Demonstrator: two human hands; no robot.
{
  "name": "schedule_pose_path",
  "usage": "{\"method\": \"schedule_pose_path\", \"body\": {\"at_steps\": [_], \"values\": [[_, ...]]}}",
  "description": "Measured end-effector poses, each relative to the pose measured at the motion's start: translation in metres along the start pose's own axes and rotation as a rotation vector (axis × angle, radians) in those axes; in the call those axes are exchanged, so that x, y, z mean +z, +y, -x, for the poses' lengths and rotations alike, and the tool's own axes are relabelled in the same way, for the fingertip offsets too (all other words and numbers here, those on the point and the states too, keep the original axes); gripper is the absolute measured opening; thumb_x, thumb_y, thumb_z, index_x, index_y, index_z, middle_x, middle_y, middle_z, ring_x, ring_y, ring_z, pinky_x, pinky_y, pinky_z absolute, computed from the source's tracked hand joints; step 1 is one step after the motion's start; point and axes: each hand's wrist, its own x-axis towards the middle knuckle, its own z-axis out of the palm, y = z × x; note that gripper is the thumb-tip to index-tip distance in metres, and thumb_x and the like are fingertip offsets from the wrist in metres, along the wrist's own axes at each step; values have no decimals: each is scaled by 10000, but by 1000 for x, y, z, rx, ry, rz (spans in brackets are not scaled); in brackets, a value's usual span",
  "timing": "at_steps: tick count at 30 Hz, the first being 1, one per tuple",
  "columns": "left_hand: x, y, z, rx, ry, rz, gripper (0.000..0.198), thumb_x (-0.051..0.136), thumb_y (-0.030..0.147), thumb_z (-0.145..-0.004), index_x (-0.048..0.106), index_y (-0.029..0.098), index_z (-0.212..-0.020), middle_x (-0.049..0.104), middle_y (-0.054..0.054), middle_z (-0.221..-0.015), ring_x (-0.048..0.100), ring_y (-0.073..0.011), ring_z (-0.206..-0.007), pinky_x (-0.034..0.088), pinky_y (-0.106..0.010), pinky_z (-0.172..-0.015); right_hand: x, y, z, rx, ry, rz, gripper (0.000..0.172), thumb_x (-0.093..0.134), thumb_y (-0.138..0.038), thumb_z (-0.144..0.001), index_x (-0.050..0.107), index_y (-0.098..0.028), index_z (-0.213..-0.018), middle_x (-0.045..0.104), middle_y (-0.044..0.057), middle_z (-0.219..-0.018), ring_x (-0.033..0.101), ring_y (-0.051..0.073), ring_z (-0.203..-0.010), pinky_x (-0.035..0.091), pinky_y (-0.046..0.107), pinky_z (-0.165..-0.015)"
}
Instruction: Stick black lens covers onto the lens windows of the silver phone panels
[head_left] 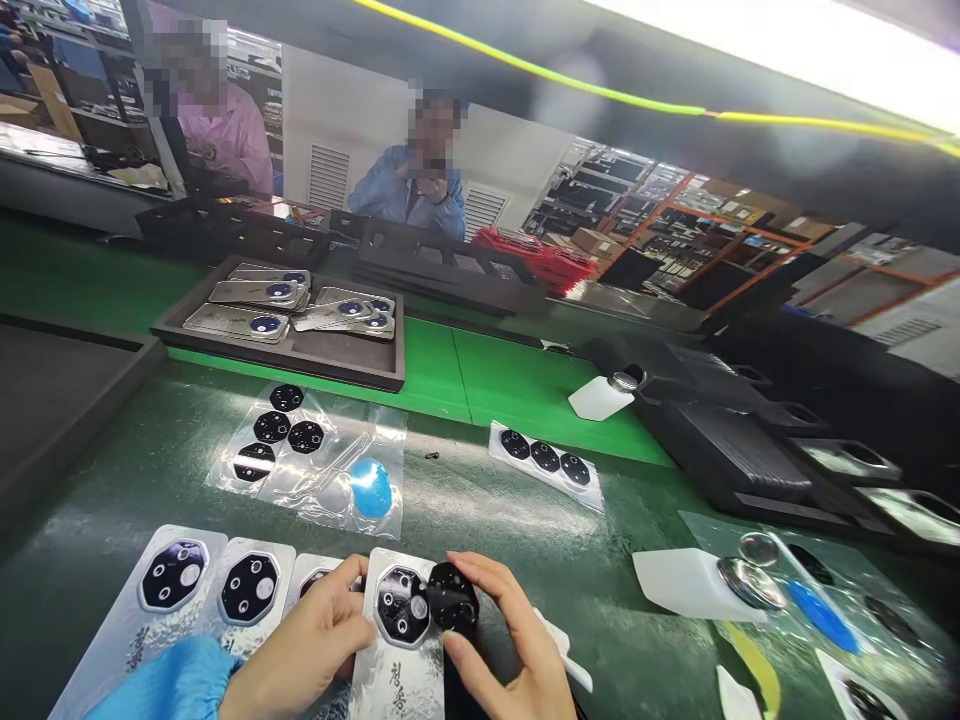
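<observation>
My left hand (304,640), in a blue sleeve, pinches the left edge of a silver panel (390,650) with dark lettering and an octagonal black face with several round spots. Between the thumb and fingers of my right hand (521,640) is a dark round disc (453,600), tilted beside the panel's black face and overlapping its right edge. Whether the disc touches the panel I cannot tell. To the left of the held panel lie more silver panels, one (247,600) with its black face fully visible and another partly behind my left hand.
Ahead, a dark tray (341,352) holds stacked panels. Black discs lie on clear film (315,470) and on a white strip (592,488). White bottles with metal tops (675,580) (596,398) stand at right. Dark trays (720,450) line the right side. Two people sit opposite.
</observation>
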Motion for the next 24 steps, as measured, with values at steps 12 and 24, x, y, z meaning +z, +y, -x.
{"method": "schedule_pose_path", "body": {"at_steps": [12,24], "values": [[-5,-13,-5,15,-53,-62,627,642,311,-813,411,230,-1390,598,50,-711,574,-142,-630,371,-229,-598,10,-11,-7,-225,-164,147,503,666,-196,-837,506,-274,-1308,524,115,-1388,508,312,-1289,485,448,-1025],[-6,-15,-4,33,-15,-125,527,615,290,-820,475,191,-1317,529,67,-681,408,-92,-553,266,-220,-545,11,-11,-9,-232,-186,127,507,680,-195,-822,531,-286,-1297,538,98,-1380,517,306,-1281,481,452,-1036]]}}
